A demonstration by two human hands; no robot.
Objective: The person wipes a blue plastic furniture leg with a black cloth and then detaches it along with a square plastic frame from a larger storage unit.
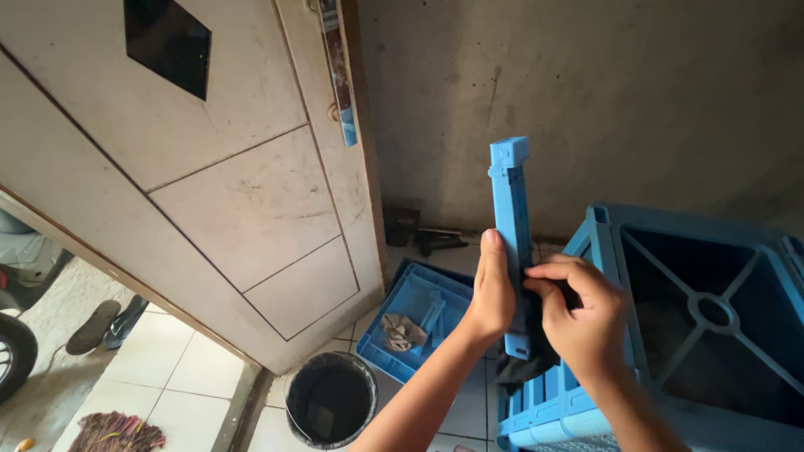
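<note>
Near the middle of the view, the left hand [492, 295] wraps around a long blue bar [512, 226]. Its thumb lies flat up the bar's side and its fingers curl behind it, so the bar is held tight. The bar stands almost straight up, with a small block at its top end, high above both hands.

Right beside it, the right hand [584, 316] has its fingers bent and pressed together on a dark cloth [528, 356]. The cloth is squeezed against the bar's low part and hangs down a little under the hands.

Just under and to the right of the hands sits a big blue crate [712, 335], turned so its ribbed side faces up. Left of the hands, on the tile floor [193, 377], lies a blue tray [416, 322] with a crumpled rag [402, 332] in it. Nearer and to the left of the tray stands a black bucket [329, 402].

Far behind the tray, dark tools [435, 240] lie by the grey wall [586, 92]. A pale door [209, 176] fills the left side. Past it, far left, are sandals [105, 325] and a mop head [117, 433].
</note>
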